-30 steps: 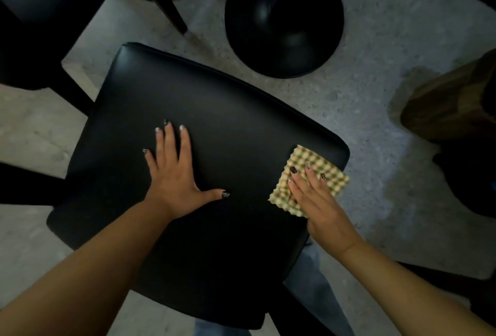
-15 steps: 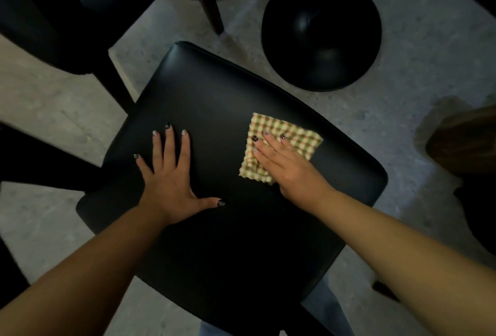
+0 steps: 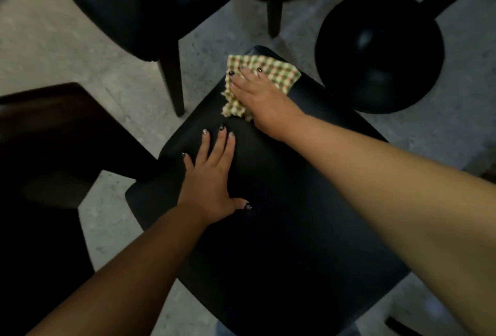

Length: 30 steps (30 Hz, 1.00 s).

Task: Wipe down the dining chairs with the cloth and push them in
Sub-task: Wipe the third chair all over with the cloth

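A black padded chair seat [image 3: 281, 228] fills the middle of the head view. My left hand [image 3: 212, 182] lies flat on the seat with its fingers spread. My right hand [image 3: 257, 94] presses a green and cream checked cloth [image 3: 279, 72] flat against the seat's far corner, fingers straight on top of it. Part of the cloth is hidden under that hand.
A second dark chair [image 3: 128, 0] stands at the upper left, its legs close to the seat. A round black table base [image 3: 378, 51] sits on the grey floor [image 3: 80, 48] at the upper right. A dark wooden surface [image 3: 48, 153] is at the left.
My right hand has slid the cloth from the seat's near right edge across to its far corner. My left hand stays flat on the seat. The view has shifted.
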{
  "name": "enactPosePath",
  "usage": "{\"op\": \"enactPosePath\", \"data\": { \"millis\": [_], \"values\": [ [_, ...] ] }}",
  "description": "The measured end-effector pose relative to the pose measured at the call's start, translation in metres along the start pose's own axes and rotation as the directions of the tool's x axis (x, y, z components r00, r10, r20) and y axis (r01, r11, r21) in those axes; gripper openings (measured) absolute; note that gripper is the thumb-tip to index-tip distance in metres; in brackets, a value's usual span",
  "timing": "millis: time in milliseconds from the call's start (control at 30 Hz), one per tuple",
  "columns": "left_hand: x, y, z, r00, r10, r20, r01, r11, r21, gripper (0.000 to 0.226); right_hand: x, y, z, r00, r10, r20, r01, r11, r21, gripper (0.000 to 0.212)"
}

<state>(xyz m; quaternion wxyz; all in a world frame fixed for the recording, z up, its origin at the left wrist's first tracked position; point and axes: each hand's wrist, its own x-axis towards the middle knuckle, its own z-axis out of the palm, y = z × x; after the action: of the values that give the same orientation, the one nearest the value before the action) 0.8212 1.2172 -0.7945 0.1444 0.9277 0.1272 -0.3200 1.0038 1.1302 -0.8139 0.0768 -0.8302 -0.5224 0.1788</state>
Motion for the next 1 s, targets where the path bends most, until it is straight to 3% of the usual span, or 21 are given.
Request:
{"op": "enactPosePath", "data": {
  "millis": [167,367,600,833,1000],
  "values": [
    [-0.001,-0.001,0.004,0.999,-0.031,-0.037,0.030,0.999,-0.031,0.145,0.039,-0.019,-0.011,0.996,0.076,0.053,-0.075,0.997,-0.018,0.060],
    [-0.010,-0.004,0.014,0.928,-0.372,-0.024,0.364,0.918,-0.156,0.161,0.018,-0.048,-0.006,0.979,-0.089,0.185,0.104,0.992,-0.076,0.061],
    [-0.012,0.001,0.014,0.914,-0.406,0.013,0.401,0.896,-0.189,0.160,-0.036,-0.041,0.008,0.983,-0.038,0.178,0.042,0.999,-0.019,0.061],
    [-0.029,0.015,0.022,0.963,-0.268,-0.019,0.259,0.944,-0.205,0.123,-0.140,-0.029,0.046,1.000,0.009,0.013,-0.011,0.990,0.141,0.053],
    [-0.048,0.023,0.043,0.981,-0.186,-0.055,0.182,0.981,-0.070,0.086,-0.212,-0.027,0.066,0.997,0.056,-0.048,-0.050,0.991,0.123,0.057]
  ]
}}
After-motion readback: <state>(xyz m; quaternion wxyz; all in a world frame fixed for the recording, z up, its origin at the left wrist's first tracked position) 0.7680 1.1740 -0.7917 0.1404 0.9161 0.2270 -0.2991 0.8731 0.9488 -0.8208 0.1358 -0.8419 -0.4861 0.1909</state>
